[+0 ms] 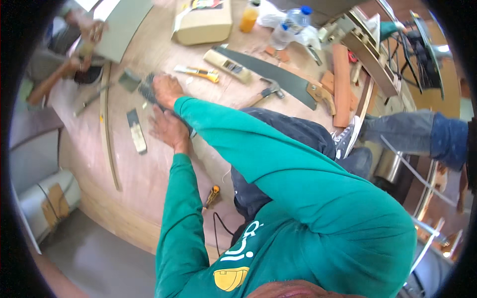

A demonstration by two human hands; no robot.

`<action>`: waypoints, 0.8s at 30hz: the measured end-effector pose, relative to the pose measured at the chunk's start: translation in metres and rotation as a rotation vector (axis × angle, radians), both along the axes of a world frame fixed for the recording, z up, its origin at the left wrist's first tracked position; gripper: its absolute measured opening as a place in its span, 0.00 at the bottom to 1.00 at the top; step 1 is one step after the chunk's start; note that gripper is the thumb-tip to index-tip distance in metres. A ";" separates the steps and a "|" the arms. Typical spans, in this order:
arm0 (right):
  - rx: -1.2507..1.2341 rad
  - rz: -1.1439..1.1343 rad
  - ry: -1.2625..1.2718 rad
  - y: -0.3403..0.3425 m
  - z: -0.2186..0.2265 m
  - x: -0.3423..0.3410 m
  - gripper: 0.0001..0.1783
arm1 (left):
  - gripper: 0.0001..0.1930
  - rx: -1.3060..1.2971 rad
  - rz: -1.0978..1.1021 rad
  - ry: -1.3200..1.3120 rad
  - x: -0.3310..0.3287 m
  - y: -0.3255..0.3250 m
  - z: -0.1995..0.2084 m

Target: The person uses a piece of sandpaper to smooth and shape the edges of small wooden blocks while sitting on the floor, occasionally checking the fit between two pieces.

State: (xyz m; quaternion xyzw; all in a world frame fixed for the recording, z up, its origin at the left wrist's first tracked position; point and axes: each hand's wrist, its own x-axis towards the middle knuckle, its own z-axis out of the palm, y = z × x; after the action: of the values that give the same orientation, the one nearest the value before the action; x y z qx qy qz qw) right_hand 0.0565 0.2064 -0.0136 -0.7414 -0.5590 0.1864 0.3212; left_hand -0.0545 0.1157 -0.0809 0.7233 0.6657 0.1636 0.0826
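On the pinkish wooden board (164,54), my right hand (168,90) is closed round a dark grey, block-like thing (147,89), blurred by motion. Just nearer, my left hand (169,128) lies with its fingers stretched out and apart; a dark edge (191,131) shows beside its wrist, and what lies under the palm is hidden. A small dark metal plate (129,80) sits left of the right hand. Left of my left hand is a flat piece, dark at one end and pale at the other (136,131). A yellow utility knife (198,73) lies beyond my right hand.
A wooden hand plane (228,65), handsaw (278,74) and hammer (266,93) lie to the right, near a reddish plank (341,84). Another person's hands (89,32) are at upper left, beyond a wooden strip (105,129). Bottles (249,17) stand at the back.
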 end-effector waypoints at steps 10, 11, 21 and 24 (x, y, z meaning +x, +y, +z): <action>0.291 -0.261 1.034 -0.319 0.149 0.200 0.13 | 0.32 -0.037 -0.071 -0.814 -0.041 0.024 0.032; 0.308 -0.383 1.172 -0.380 0.151 0.226 0.16 | 0.32 0.027 -0.130 -0.791 -0.012 0.011 0.047; 1.001 -0.640 1.341 -0.655 0.099 0.341 0.11 | 0.25 -0.366 -0.917 -0.649 0.282 -0.150 0.167; 1.027 -0.631 1.354 -0.653 0.086 0.344 0.11 | 0.34 -0.341 -1.170 -0.408 0.370 -0.180 0.123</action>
State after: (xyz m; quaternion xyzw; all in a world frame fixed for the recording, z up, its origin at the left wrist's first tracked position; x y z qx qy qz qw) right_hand 0.4008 -0.4465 0.0724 -0.3574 -0.0359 0.2135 0.9085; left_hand 0.3156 -0.0640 0.0422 0.8980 0.1484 0.1179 0.3971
